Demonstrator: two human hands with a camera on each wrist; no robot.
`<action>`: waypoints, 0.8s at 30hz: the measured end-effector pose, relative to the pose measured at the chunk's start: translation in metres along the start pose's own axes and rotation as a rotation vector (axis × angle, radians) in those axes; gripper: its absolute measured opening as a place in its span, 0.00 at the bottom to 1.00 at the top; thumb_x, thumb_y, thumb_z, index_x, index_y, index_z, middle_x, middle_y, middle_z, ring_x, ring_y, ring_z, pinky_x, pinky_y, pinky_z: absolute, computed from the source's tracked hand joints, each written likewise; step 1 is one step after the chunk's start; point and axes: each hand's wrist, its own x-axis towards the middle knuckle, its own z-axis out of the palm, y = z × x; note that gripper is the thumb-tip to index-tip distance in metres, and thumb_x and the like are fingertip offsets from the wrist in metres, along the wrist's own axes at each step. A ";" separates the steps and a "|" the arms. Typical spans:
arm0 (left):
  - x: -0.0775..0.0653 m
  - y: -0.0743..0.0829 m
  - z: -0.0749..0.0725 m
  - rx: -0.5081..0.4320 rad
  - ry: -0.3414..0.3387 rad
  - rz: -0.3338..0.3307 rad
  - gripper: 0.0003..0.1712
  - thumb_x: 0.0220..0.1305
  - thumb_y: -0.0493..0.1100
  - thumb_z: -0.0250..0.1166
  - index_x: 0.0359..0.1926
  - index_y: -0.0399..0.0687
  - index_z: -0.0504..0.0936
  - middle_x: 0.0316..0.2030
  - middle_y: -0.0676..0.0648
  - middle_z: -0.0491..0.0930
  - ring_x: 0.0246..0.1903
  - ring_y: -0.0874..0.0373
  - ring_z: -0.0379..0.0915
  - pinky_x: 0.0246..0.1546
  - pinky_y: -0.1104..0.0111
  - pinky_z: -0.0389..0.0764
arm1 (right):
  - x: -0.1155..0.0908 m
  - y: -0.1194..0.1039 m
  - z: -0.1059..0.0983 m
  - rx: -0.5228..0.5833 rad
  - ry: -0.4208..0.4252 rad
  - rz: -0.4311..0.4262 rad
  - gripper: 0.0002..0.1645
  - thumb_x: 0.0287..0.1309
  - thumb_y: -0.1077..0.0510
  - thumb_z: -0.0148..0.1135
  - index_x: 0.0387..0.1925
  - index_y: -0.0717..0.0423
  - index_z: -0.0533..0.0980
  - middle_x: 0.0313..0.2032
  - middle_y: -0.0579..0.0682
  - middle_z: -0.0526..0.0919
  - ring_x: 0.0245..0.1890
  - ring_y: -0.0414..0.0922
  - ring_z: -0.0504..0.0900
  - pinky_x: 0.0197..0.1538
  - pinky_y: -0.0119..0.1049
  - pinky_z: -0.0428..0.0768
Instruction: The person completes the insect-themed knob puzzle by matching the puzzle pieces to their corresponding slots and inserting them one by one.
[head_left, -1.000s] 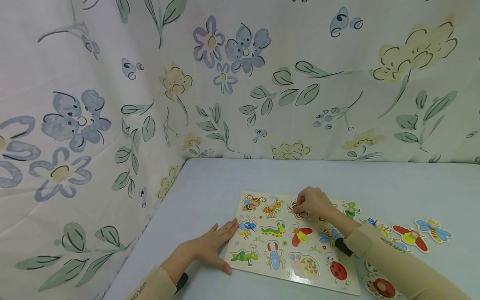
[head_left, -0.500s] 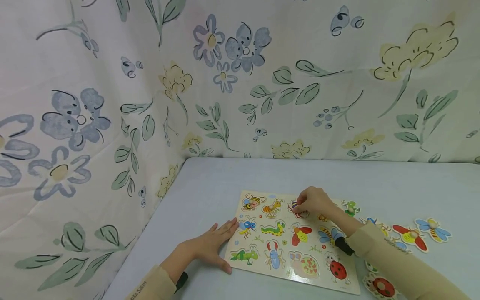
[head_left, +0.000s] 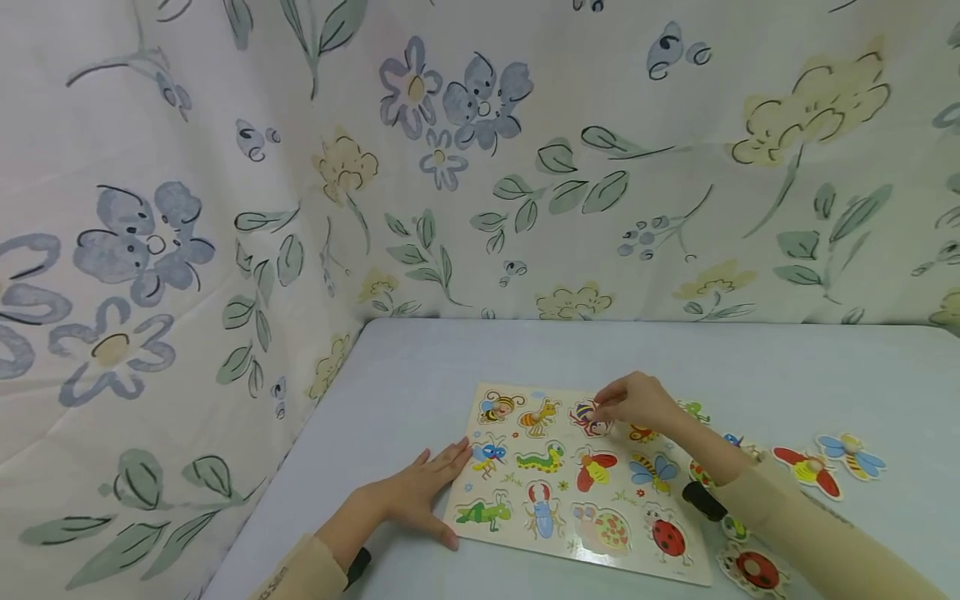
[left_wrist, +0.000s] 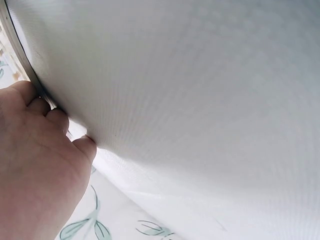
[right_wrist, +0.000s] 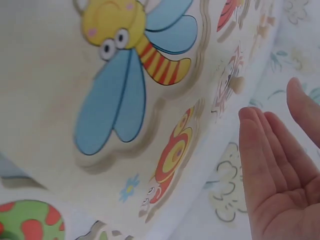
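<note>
A wooden insect puzzle board (head_left: 637,557) lies on the white table. My left hand (head_left: 416,493) rests at its left edge, fingers extended and fingertips touching it; the left wrist view shows the same hand (left_wrist: 42,160) against the edge. A spider piece (head_left: 585,414) with a wooden knob sits in the top row. My right hand (head_left: 637,403) hovers just right of the spider. In the right wrist view this hand (right_wrist: 280,175) holds nothing, its fingers straight and thumb apart, clear of the spider's knob (right_wrist: 237,84). Bee (head_left: 498,407) and ant (head_left: 537,417) pieces are left of the spider.
Loose knobbed pieces lie right of the board: a red-winged insect (head_left: 810,472), a blue-winged dragonfly (head_left: 852,456) and a ladybug (head_left: 756,570). Other pieces are partly hidden by the right forearm. A floral curtain (head_left: 465,250) stands behind and to the left of the table.
My right hand has let go of the spider piece and drawn slightly right, leaving the spider in view. My left hand stays at the board's edge. The head view has shifted slightly.
</note>
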 end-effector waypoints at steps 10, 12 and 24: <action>-0.002 0.000 -0.001 -0.001 0.005 0.017 0.70 0.45 0.65 0.74 0.77 0.42 0.43 0.77 0.45 0.37 0.75 0.50 0.35 0.71 0.45 0.39 | -0.017 0.002 -0.018 0.069 -0.023 -0.045 0.18 0.55 0.58 0.70 0.43 0.69 0.82 0.34 0.54 0.87 0.36 0.49 0.84 0.37 0.42 0.82; -0.001 0.000 -0.001 -0.002 0.004 0.011 0.70 0.45 0.65 0.75 0.77 0.42 0.43 0.77 0.45 0.37 0.75 0.50 0.34 0.71 0.45 0.39 | -0.020 0.002 -0.025 0.084 -0.022 -0.047 0.18 0.56 0.58 0.70 0.44 0.69 0.81 0.35 0.55 0.87 0.37 0.50 0.84 0.38 0.43 0.83; 0.002 0.000 -0.002 0.002 0.002 0.012 0.70 0.44 0.64 0.75 0.77 0.42 0.43 0.77 0.45 0.36 0.75 0.49 0.35 0.71 0.45 0.39 | -0.034 0.019 -0.053 0.113 -0.002 -0.020 0.21 0.60 0.59 0.66 0.48 0.72 0.78 0.39 0.59 0.86 0.40 0.53 0.84 0.42 0.44 0.84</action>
